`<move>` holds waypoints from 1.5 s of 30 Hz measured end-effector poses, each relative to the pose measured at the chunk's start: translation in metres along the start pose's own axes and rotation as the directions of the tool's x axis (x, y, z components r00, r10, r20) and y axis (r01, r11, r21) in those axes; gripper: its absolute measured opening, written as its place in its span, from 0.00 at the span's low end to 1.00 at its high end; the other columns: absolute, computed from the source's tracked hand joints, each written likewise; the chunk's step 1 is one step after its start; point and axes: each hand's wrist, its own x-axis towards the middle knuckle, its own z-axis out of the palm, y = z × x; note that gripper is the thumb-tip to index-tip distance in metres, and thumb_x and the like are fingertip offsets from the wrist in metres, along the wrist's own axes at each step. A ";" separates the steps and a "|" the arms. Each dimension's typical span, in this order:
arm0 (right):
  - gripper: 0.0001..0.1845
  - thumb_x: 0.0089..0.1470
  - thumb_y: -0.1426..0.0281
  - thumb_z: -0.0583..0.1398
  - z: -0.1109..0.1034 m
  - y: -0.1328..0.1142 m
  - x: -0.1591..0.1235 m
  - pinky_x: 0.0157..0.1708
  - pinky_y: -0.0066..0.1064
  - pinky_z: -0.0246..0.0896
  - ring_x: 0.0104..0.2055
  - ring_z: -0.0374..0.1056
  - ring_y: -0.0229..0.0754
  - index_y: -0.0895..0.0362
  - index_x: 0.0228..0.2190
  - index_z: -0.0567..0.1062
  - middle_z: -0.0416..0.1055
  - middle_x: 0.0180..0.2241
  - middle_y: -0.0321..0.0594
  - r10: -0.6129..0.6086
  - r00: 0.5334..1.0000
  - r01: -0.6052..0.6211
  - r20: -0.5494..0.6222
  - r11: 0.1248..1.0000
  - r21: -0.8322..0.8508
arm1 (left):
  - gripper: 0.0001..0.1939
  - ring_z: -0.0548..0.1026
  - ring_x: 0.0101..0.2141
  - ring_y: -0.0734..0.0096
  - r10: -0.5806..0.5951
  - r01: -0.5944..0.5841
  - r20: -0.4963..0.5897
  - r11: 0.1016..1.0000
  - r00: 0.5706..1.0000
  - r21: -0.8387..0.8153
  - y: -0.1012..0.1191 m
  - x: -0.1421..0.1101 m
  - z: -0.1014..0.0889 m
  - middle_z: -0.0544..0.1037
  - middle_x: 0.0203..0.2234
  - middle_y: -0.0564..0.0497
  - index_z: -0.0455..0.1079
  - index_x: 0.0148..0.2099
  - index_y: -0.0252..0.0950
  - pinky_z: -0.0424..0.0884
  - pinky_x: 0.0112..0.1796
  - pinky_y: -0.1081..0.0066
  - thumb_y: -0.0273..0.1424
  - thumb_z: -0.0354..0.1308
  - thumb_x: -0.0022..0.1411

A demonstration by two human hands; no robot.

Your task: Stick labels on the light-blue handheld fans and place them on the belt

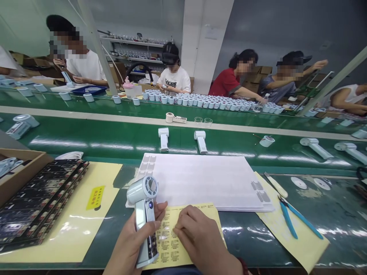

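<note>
A light-blue handheld fan [143,221] is held upright and slightly tilted in my left hand [129,240], its round head at the top and a small lit display on the handle. My right hand [197,236] is closed in a pinch just above a yellow sheet of small printed labels [169,254]. Whatever lies between those fingertips is too small to make out. Behind both hands lies a stack of white sheets [197,183] with grey stickers at two of its corners.
Blue-handled cutters [295,217] and a knife [275,185] lie at the right. Dark circuit boards [43,191] and a cardboard box [25,156] stand at the left. More fans [200,141] lie on the green conveyor belt [129,141]. Several co-workers sit across it, near rows of fan housings [200,101].
</note>
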 end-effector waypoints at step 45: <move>0.09 0.53 0.80 0.64 -0.028 -0.051 0.053 0.33 0.24 0.62 0.32 0.66 0.32 0.55 0.28 0.72 0.66 0.37 0.32 0.021 0.990 -0.089 0.142 0.865 0.494 | 0.25 0.70 0.57 0.49 0.088 -0.092 -0.052 0.992 0.995 -0.083 0.017 0.022 0.005 0.77 0.53 0.44 0.76 0.50 0.37 0.70 0.54 0.59 0.40 0.70 0.50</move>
